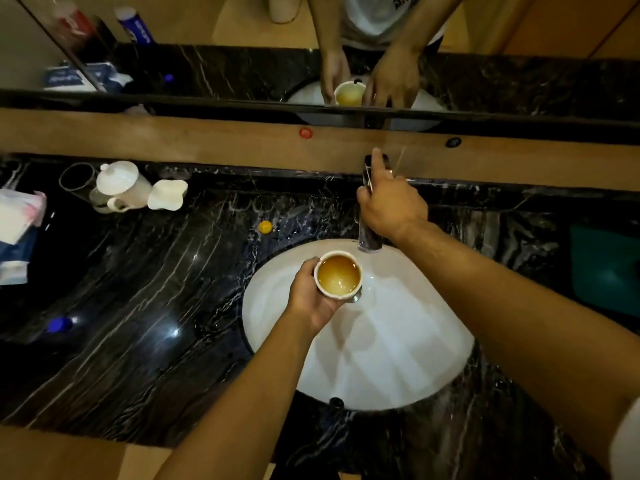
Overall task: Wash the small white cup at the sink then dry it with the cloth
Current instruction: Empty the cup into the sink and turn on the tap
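My left hand (309,296) holds the small white cup (338,275) upright over the white sink basin (398,358), just below the tap spout. Brownish liquid fills the cup. My right hand (391,202) rests on top of the dark metal tap (370,237) at the back of the basin, fingers around its lever. No water stream is visible. A teal cloth (604,268) lies on the counter at the far right.
On the black marble counter (156,306), a white teapot (119,187), a white dish (168,194) and a glass (77,178) stand at back left. A small yellow cap (265,227) and a blue cap (59,324) lie loose. The mirror behind reflects my hands.
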Motion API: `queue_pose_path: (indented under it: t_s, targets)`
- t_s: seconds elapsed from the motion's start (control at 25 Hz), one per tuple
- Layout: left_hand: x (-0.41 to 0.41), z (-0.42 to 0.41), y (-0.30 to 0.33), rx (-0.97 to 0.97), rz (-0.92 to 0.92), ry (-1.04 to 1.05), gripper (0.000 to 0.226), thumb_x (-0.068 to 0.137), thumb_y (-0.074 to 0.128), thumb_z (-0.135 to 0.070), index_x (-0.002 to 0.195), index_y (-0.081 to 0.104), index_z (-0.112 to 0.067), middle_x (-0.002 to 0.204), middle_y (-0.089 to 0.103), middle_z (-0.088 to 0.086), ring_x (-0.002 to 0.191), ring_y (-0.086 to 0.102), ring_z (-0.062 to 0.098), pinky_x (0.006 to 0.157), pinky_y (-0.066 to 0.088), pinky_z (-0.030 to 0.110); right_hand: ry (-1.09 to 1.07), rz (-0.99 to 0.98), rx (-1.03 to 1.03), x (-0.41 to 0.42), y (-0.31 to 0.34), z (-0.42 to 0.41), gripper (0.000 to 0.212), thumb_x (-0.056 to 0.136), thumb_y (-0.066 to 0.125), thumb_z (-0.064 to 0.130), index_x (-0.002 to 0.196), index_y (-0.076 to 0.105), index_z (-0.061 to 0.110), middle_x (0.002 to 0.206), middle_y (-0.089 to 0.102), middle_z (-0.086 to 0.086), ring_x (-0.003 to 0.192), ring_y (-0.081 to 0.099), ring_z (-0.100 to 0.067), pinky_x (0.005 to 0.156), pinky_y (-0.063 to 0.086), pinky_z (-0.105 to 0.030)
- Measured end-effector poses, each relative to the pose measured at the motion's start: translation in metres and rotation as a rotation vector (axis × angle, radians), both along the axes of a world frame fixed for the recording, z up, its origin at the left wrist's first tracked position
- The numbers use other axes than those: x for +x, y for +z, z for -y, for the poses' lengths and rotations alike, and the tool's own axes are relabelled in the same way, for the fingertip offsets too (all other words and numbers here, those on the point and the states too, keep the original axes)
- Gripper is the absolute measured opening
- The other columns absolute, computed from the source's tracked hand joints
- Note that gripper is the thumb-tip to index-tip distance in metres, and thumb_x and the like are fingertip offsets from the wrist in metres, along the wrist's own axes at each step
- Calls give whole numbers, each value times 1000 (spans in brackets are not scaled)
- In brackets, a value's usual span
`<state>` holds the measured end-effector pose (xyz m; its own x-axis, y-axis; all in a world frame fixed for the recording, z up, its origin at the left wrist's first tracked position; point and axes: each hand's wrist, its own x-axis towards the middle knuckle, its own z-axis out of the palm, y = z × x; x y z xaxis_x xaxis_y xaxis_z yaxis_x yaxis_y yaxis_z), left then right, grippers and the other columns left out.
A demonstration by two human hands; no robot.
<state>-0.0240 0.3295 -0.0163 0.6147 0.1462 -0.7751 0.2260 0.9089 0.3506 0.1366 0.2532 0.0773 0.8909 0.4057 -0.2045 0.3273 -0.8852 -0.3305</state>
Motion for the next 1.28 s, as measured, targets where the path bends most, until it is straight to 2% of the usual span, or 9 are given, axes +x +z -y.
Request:
queue_pose_path:
  t_s: [0.16, 0.24, 0.32, 0.52, 0.68, 0.84, 1.0, 1.16, 1.28]
  targets:
    - [12, 0, -9, 10, 15, -43, 37, 102, 42, -32, 103, 67, -6, 87, 76, 18, 79, 72, 35, 78, 53, 47, 12, 17, 37, 2, -4, -1, 74, 100, 42, 34, 163, 5, 28, 116, 66, -26, 97, 64, -44, 70, 52, -47]
    - [16, 0, -11, 10, 24, -59, 39, 102, 41, -33, 100, 68, -5, 84, 77, 19, 67, 74, 35, 83, 47, 47, 20, -7, 50, 1, 1, -2, 75, 99, 45, 31, 163, 6, 29, 116, 66, -26, 98, 64, -44, 76, 56, -51]
    - [23, 4, -16, -1, 29, -75, 39, 102, 41, -34, 101, 69, -6, 85, 77, 19, 64, 74, 35, 90, 42, 48, 17, -18, 61, 4, 5, -1, 77, 98, 48, 27, 163, 7, 28, 118, 66, -26, 100, 64, -44, 80, 58, -52]
    - [28, 6, -29, -6, 23, -69, 38, 101, 42, -37, 109, 65, -8, 92, 77, 21, 67, 76, 37, 100, 37, 53, -5, -64, 82, 4, 12, -1, 76, 98, 49, 23, 164, 11, 28, 131, 58, -28, 108, 62, -45, 87, 57, -51]
    - [32, 6, -34, 10, 25, -105, 40, 101, 42, -38, 110, 65, -7, 94, 77, 22, 70, 76, 38, 103, 36, 55, -1, -77, 86, 9, 14, -3, 77, 97, 51, 20, 164, 13, 26, 131, 59, -28, 107, 62, -45, 84, 57, -48]
    - [38, 5, -42, 11, 27, -114, 38, 98, 46, -38, 114, 65, -10, 102, 76, 22, 78, 76, 39, 116, 29, 61, 22, -78, 83, 13, 15, -4, 76, 94, 52, 15, 162, 18, 23, 128, 62, -27, 106, 63, -44, 80, 56, -44]
    - [46, 6, -44, -1, 35, -97, 38, 97, 49, -37, 120, 64, -12, 117, 70, 23, 94, 71, 39, 118, 30, 63, 32, -87, 72, 15, 18, -4, 74, 92, 51, 14, 160, 23, 22, 124, 63, -26, 104, 63, -46, 81, 56, -47]
    - [48, 8, -45, -3, 37, -136, 40, 93, 50, -39, 123, 65, -15, 117, 72, 21, 84, 77, 38, 118, 26, 61, 35, -98, 92, 14, 19, -4, 66, 92, 52, 13, 154, 31, 22, 122, 62, -25, 102, 62, -45, 78, 54, -45]
    - [50, 10, -43, 16, 29, -141, 40, 92, 51, -38, 123, 65, -17, 118, 73, 21, 89, 75, 38, 117, 27, 61, 37, -98, 84, 15, 21, -4, 65, 92, 53, 14, 154, 32, 21, 123, 62, -24, 106, 62, -44, 78, 53, -44]
